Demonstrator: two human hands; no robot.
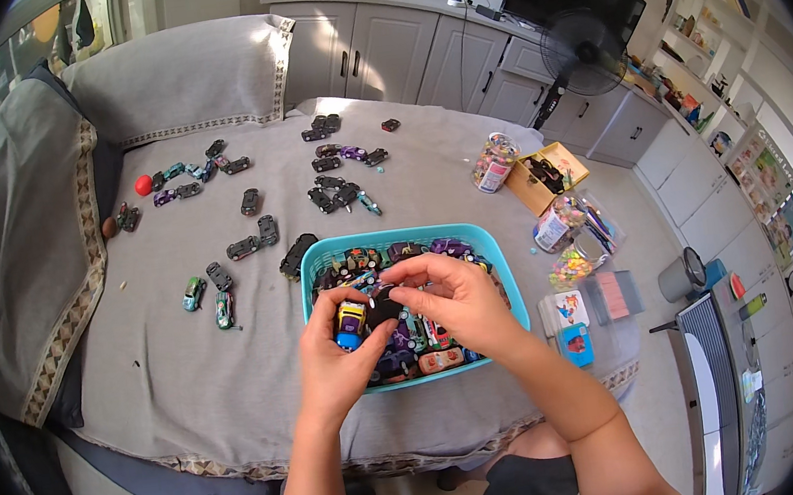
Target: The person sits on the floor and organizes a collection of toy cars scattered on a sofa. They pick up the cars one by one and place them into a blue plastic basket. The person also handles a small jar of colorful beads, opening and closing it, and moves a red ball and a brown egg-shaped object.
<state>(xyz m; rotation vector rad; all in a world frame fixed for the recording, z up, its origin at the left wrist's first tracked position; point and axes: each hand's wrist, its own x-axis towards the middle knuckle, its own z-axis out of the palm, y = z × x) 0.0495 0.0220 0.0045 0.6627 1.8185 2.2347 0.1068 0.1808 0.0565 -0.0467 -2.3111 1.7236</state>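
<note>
Over a turquoise basket [505, 286] full of small toy cars [441, 360], both hands meet. My left hand [331, 356] is closed around a yellow, purple and blue toy car [350, 322], which lies against its palm. My right hand [460, 304] pinches a dark toy car [382, 304] between thumb and fingers. The left thumb also reaches this dark car, and fingers cover part of it. Beneath the hands, cars of many colours lie jumbled in the basket.
Loose toy cars [242, 247] and a red ball [143, 185] lie on the grey cloth [170, 387] to the left. Clear jars [495, 162], an open yellow box [561, 159] and card boxes [576, 345] stand right. Beyond are a fan [584, 54] and cabinets [405, 48].
</note>
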